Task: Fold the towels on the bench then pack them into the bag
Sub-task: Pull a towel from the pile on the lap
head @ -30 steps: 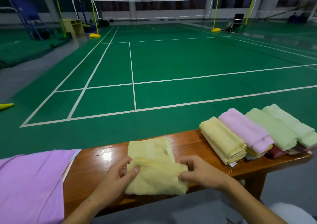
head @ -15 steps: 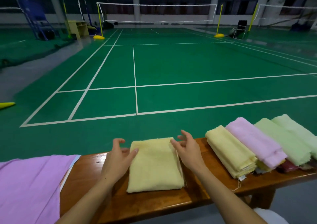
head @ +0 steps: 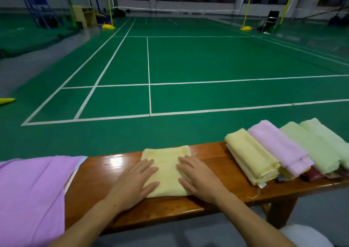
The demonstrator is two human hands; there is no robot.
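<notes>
A folded yellow towel (head: 167, 163) lies flat in the middle of the wooden bench (head: 217, 163). My left hand (head: 132, 184) presses flat on its left side and my right hand (head: 198, 180) presses flat on its right side, fingers straight. To the right, a row of folded towels leans along the bench: yellow (head: 249, 159), pink (head: 279, 146), and two light green (head: 313, 148). A purple fabric bag (head: 32, 195) covers the bench's left end.
Darker red and other cloths (head: 313, 175) peek out under the folded row at the right. Beyond the bench stretches a green badminton court (head: 188, 61) with a net. A bench leg (head: 281, 212) stands at the lower right.
The yellow towel was folded over from a half-folded state into a flat rectangle. Both hands moved from its far edge onto its top and now press it down.
</notes>
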